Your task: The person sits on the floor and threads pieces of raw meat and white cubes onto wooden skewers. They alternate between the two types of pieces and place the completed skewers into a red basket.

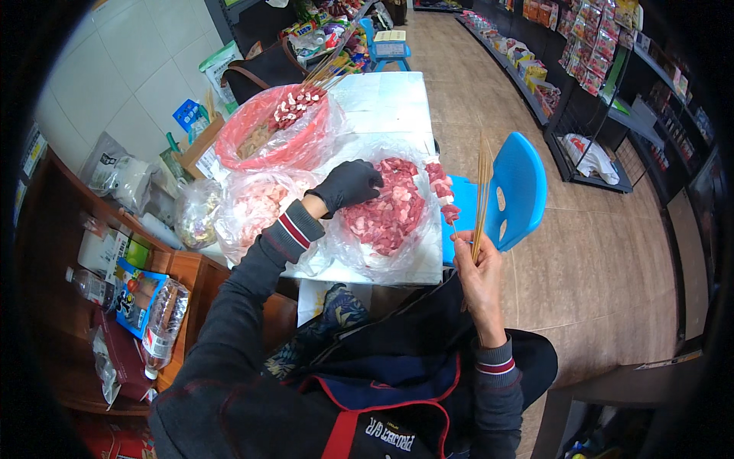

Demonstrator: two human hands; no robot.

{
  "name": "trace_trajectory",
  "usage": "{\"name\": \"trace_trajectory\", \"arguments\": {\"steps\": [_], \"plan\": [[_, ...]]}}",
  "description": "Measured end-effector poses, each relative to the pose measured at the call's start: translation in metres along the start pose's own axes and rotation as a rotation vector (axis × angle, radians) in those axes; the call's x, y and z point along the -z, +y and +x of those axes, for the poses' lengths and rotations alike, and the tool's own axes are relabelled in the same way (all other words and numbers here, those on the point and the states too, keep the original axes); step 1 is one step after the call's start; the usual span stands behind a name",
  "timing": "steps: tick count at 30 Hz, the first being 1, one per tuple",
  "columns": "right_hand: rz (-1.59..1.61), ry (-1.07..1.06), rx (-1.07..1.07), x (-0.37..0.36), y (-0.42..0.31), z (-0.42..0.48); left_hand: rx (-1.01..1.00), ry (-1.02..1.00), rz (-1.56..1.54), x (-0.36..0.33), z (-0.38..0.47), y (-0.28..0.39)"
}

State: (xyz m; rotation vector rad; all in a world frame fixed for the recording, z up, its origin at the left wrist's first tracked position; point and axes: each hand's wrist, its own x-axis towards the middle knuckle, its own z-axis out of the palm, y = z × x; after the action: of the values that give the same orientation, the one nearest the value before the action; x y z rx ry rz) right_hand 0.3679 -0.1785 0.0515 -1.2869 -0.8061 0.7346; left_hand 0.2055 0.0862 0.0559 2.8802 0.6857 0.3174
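Note:
My left hand (pixel 351 186), in a black glove, is at the left edge of a pile of cut red meat (pixel 395 212) in a clear plastic bag. Its fingers are curled, and whether a piece is between them is hidden. In my bare right hand (pixel 480 269) is a bundle of thin bamboo skewers (pixel 482 195), points up. The same hand holds one skewer threaded with red and pale meat pieces (pixel 441 192), tilted beside the table's right edge. Left of the red meat, another clear bag holds pale pink pieces (pixel 264 201).
A red plastic-lined basin (pixel 229 132) with finished meat skewers (pixel 295 106) stands at the back of the white table (pixel 381 94). A blue chair (pixel 519 189) adjoins the right edge. Bottles and packets crowd a wooden shelf (pixel 198 287) at left; store shelves (pixel 533 97) line the right.

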Motion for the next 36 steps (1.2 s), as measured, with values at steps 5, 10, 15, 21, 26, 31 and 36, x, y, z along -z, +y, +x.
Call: {"name": "trace_trajectory", "arguments": {"steps": [5, 10, 15, 21, 26, 31, 36], "plan": [[-0.006, -0.005, -0.001, 0.0, 0.003, 0.0, 0.104, 0.015, -0.014, 0.001, -0.002, -0.008], [-0.053, -0.016, 0.023, -0.003, 0.002, -0.001, 0.218, 0.039, -0.354, 0.007, -0.011, -0.006], [-0.076, -0.018, 0.023, -0.003, 0.0, -0.002, 0.077, 0.222, -0.088, 0.007, -0.015, -0.001], [-0.06, -0.037, 0.02, -0.005, 0.004, -0.003, -0.009, 0.068, -0.008, -0.004, -0.023, 0.007], [-0.12, -0.046, 0.054, -0.005, 0.008, -0.003, 0.241, 0.245, -0.637, 0.008, -0.025, 0.005], [-0.187, -0.164, 0.046, -0.009, 0.01, -0.007, 0.324, 0.131, -1.538, 0.022, -0.03, 0.011], [-0.289, -0.159, 0.09, -0.012, 0.012, -0.009, 0.355, 0.16, -1.223, 0.019, -0.03, 0.016]]}}
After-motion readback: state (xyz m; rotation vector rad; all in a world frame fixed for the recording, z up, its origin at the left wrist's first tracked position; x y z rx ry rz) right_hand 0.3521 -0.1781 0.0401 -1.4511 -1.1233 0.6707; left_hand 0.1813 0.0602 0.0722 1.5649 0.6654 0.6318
